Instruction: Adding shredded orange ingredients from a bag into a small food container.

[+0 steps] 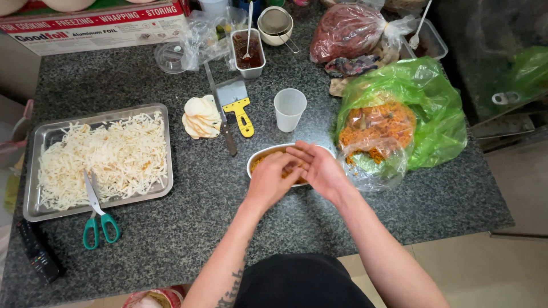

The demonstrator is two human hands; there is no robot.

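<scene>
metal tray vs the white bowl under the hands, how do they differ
The tray is rectangular, shiny metal and heaped with pale white shreds; the bowl is oval, white and holds orange-brown filling. The tray lies untouched, with scissors resting over its near edge, while the left hand and right hand meet over the bowl. Both sit flat on the speckled counter and hold food.

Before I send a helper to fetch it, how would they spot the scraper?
Start at the metal tray of pale shreds on the dark counter. Right of it lies a stack of round wrappers, then the scraper beside a long knife. Only it has a yellow handle.
</scene>
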